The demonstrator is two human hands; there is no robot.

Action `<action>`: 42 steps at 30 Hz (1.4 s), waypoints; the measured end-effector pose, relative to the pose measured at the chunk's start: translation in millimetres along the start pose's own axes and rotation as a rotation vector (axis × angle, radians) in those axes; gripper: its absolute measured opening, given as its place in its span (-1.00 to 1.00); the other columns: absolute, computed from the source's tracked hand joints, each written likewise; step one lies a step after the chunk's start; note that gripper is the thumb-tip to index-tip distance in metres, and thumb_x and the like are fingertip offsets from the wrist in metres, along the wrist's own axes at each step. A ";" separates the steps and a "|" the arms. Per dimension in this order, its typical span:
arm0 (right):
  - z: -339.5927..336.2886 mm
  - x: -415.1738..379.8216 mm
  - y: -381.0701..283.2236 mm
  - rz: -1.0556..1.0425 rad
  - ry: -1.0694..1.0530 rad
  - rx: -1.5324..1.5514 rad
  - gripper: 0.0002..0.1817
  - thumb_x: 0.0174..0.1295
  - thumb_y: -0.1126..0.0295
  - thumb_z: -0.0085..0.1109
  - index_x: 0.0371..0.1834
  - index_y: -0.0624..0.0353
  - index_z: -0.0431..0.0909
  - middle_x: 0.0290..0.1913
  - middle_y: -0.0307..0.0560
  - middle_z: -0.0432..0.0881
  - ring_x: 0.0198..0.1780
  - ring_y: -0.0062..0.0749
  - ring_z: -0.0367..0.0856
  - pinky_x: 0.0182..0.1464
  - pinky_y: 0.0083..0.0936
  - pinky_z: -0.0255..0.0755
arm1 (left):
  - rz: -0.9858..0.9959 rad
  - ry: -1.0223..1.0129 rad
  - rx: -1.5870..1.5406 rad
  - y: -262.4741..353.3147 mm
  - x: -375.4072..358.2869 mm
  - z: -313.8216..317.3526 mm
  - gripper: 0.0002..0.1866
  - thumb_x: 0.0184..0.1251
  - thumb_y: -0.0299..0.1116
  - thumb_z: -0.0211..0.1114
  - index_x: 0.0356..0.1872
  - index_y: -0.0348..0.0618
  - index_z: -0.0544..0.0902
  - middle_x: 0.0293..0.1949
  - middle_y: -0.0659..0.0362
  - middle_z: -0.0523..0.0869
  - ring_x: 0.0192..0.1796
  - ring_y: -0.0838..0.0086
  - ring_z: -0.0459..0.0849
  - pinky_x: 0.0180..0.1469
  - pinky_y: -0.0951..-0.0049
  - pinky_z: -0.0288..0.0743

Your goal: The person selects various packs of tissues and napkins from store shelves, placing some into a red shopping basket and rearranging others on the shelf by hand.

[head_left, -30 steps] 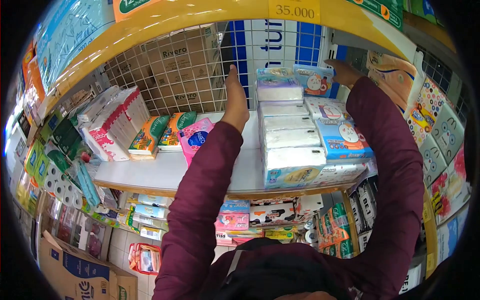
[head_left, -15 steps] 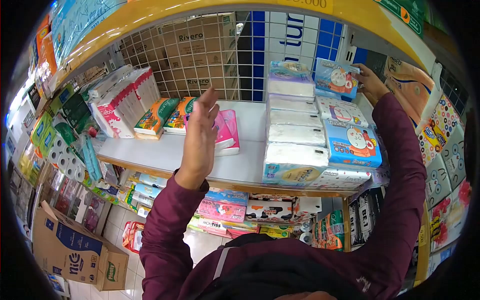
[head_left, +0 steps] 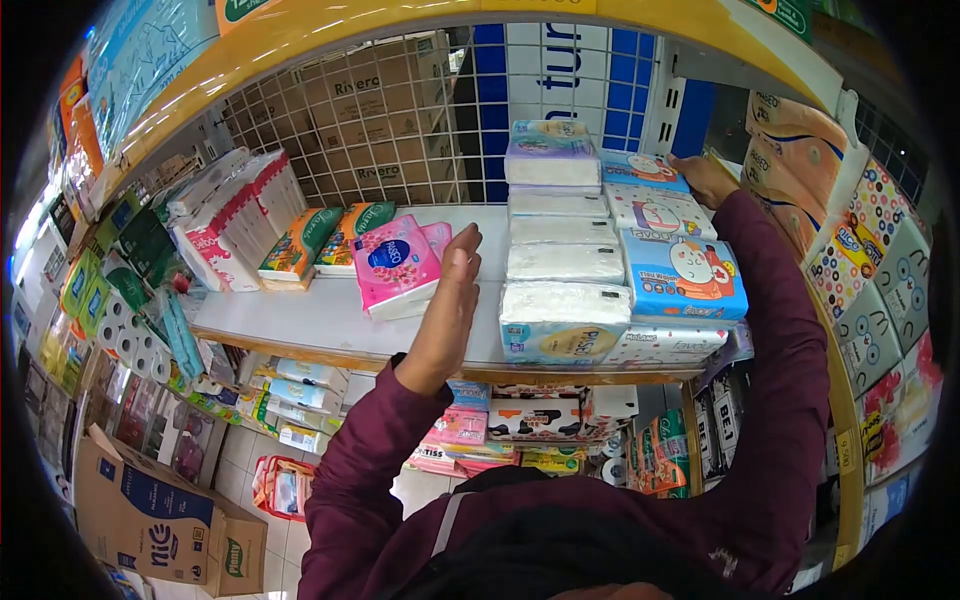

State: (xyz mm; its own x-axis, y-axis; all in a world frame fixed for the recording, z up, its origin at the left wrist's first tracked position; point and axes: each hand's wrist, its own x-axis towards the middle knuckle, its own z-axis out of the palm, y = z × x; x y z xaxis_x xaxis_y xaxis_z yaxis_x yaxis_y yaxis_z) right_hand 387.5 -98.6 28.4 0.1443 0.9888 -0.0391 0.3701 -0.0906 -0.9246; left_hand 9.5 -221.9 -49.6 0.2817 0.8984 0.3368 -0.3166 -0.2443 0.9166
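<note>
My left hand (head_left: 449, 308) is upright above the shelf's front, fingers stretched upward and holding nothing, just right of the pink tissue packs (head_left: 396, 264). My right hand (head_left: 706, 180) reaches to the back right, its fingertips at the right end of a blue tissue pack (head_left: 645, 170) that lies on the rear of a stack. In front of that pack are a white patterned pack (head_left: 660, 212) and a larger blue pack (head_left: 686, 275). White-sided tissue packs (head_left: 563, 262) form a row between my hands.
The white shelf (head_left: 290, 312) has a wire grid (head_left: 484, 120) behind it. Orange-green packs (head_left: 302, 243) and pink-white packs (head_left: 225, 225) sit at the left. Hanging packs (head_left: 868, 240) line the right side. Below are a cardboard box (head_left: 150, 510) and a red basket (head_left: 268, 487).
The blue pack at the back right has gone from tilted up to lying down, with my right hand lower beside it. My left hand has shifted right and down, uncovering the pink packs.
</note>
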 end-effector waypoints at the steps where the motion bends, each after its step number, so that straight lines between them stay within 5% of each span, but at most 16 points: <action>1: -1.6 1.9 2.3 0.003 0.003 0.001 -0.54 0.33 0.16 -0.16 -0.11 0.48 0.37 -0.22 -0.04 0.56 -0.38 -0.54 0.53 -0.27 -0.62 0.43 | 0.055 -0.028 0.011 -3.7 1.2 2.3 -0.30 0.36 0.11 -0.34 0.32 -0.25 -0.05 0.36 -0.07 -0.07 0.41 0.14 -0.14 0.37 0.23 -0.34; 5: -6.8 -0.6 5.0 0.042 0.191 -0.163 -0.50 0.29 0.03 -0.14 -0.08 0.34 0.43 -0.29 -0.08 0.54 -0.31 -0.48 0.51 -0.30 -0.56 0.39 | 0.138 -0.088 0.058 -5.2 0.0 6.5 -0.13 0.25 0.28 -0.32 0.33 -0.28 -0.14 0.36 -0.12 -0.13 0.41 0.14 -0.18 0.37 0.26 -0.37; 7: -17.8 -7.6 1.6 0.056 0.299 -0.152 -0.49 0.27 -0.01 -0.13 -0.07 0.29 0.44 -0.30 -0.09 0.54 -0.27 -0.45 0.50 -0.29 -0.52 0.39 | 0.352 -0.296 0.244 -16.9 3.4 -2.9 0.16 -0.02 0.33 0.14 0.33 -0.20 -0.32 0.37 -0.08 -0.26 0.42 0.14 -0.30 0.36 0.24 -0.32; 8: -29.7 -8.7 -0.7 -0.021 0.312 -0.131 -0.48 0.26 -0.01 -0.10 -0.02 0.28 0.42 -0.25 -0.07 0.54 -0.21 -0.42 0.50 -0.27 -0.49 0.39 | 0.349 -0.300 0.245 -11.1 0.4 0.3 0.16 -0.02 0.33 0.14 0.33 -0.20 -0.32 0.37 -0.08 -0.26 0.42 0.14 -0.30 0.36 0.24 -0.32; 11: -39.4 -44.9 -19.6 -0.222 0.395 -0.316 -0.45 0.23 -0.01 -0.06 0.05 0.28 0.38 -0.20 0.01 0.57 -0.14 -0.31 0.52 -0.18 -0.43 0.39 | 0.328 -0.354 0.497 -0.8 -7.4 11.1 0.50 -0.50 -0.02 0.61 0.28 -0.32 -0.47 0.34 -0.20 -0.31 0.41 0.13 -0.26 0.37 0.28 -0.27; 14: -5.3 -141.7 -64.4 -0.556 0.606 -0.834 -0.52 0.17 0.09 0.03 -0.01 0.28 0.43 -0.15 0.09 0.58 -0.18 -0.21 0.56 -0.15 -0.39 0.39 | 0.387 -0.283 0.412 -10.6 -7.6 11.9 0.52 -0.58 0.05 0.60 0.32 -0.14 -0.44 0.34 -0.22 -0.29 0.41 0.09 -0.30 0.36 0.23 -0.29; 18: 75.7 -253.9 -92.4 -0.890 0.728 -1.094 -0.67 0.06 0.24 0.12 -0.21 0.27 0.53 -0.30 0.06 0.58 -0.26 -0.15 0.55 -0.16 -0.36 0.38 | 0.426 -0.263 0.332 5.7 -27.6 -6.9 0.53 -0.60 0.06 0.60 0.32 -0.12 -0.45 0.37 -0.09 -0.38 0.42 0.11 -0.36 0.34 0.06 -0.28; 20: 124.1 -306.5 -98.5 -0.844 0.518 -1.461 -0.67 -0.03 0.40 0.18 -0.18 0.31 0.49 -0.24 0.02 0.56 -0.22 -0.25 0.54 -0.29 -0.39 0.43 | 0.508 -0.257 0.271 13.2 -39.4 -25.3 0.50 -0.60 0.12 0.58 0.33 -0.05 -0.39 0.37 -0.09 -0.33 0.42 0.11 -0.32 0.33 0.03 -0.29; 22: 168.6 -334.8 -110.9 -0.485 0.025 -1.481 -0.72 -0.06 0.37 0.15 -0.28 0.28 0.52 -0.28 0.01 0.56 -0.25 -0.25 0.53 -0.37 -0.37 0.41 | 0.576 -0.240 0.160 20.8 -51.5 -43.6 0.45 -0.57 0.20 0.53 0.34 -0.06 -0.30 0.36 -0.15 -0.20 0.41 0.05 -0.22 0.33 0.03 -0.23; 24: 205.8 -345.0 -109.3 -0.494 -0.300 -1.581 -0.81 -0.05 0.35 0.10 -0.39 0.20 0.58 -0.40 -0.04 0.58 -0.32 -0.30 0.55 -0.46 -0.40 0.37 | 0.577 -0.218 0.116 26.6 -63.4 -64.8 0.41 -0.55 0.27 0.49 0.34 -0.07 -0.23 0.34 -0.18 -0.11 0.38 -0.04 -0.13 0.31 -0.04 -0.15; 25: 221.7 -345.1 -110.5 -0.485 -0.301 -1.563 -0.81 -0.05 0.35 0.10 -0.39 0.20 0.58 -0.40 -0.04 0.58 -0.32 -0.30 0.55 -0.46 -0.40 0.37 | 0.586 -0.185 0.078 29.4 -69.6 -77.2 0.38 -0.53 0.34 0.44 0.34 -0.08 -0.17 0.31 -0.21 -0.02 0.35 -0.12 -0.03 0.28 -0.10 -0.07; 27: 254.1 -344.7 -112.2 -0.254 -0.646 -1.669 -0.84 -0.04 0.36 0.05 -0.51 0.13 0.62 -0.54 -0.10 0.58 -0.41 -0.35 0.55 -0.52 -0.44 0.34 | 0.613 -0.270 0.073 29.4 -78.3 -106.7 0.34 -0.47 0.34 0.42 0.34 -0.11 -0.15 0.29 -0.23 0.02 0.33 -0.17 0.01 0.28 -0.11 -0.04; 32: 330.9 -353.1 -115.8 -0.019 -0.401 -1.721 -0.86 -0.05 0.36 0.07 -0.54 0.11 0.62 -0.58 -0.13 0.57 -0.46 -0.39 0.55 -0.56 -0.48 0.33 | 0.639 -0.511 0.000 29.3 -91.7 -169.4 0.19 -0.21 0.28 0.34 0.31 -0.22 -0.11 0.16 -0.26 0.26 0.22 -0.20 0.24 0.25 -0.15 0.03; 42: 422.0 -393.6 -160.5 0.142 0.008 -1.896 -0.88 -0.11 0.35 0.15 -0.69 0.10 0.56 -0.63 -0.10 0.53 -0.56 -0.44 0.54 -0.70 -0.51 0.26 | 0.618 -0.706 -0.220 23.5 -108.0 -221.7 0.15 -0.20 0.30 0.32 0.28 -0.27 -0.02 0.05 -0.21 0.42 0.12 -0.14 0.39 0.18 -0.11 0.18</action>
State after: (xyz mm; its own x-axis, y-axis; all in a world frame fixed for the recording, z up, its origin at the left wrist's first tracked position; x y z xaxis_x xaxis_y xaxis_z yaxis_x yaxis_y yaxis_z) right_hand -116.0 -423.0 32.2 0.2616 0.9633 -0.0603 0.7341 -0.1580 0.6604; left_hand -229.2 -243.9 -112.2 0.4661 0.1898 0.8642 -0.7341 -0.4623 0.4974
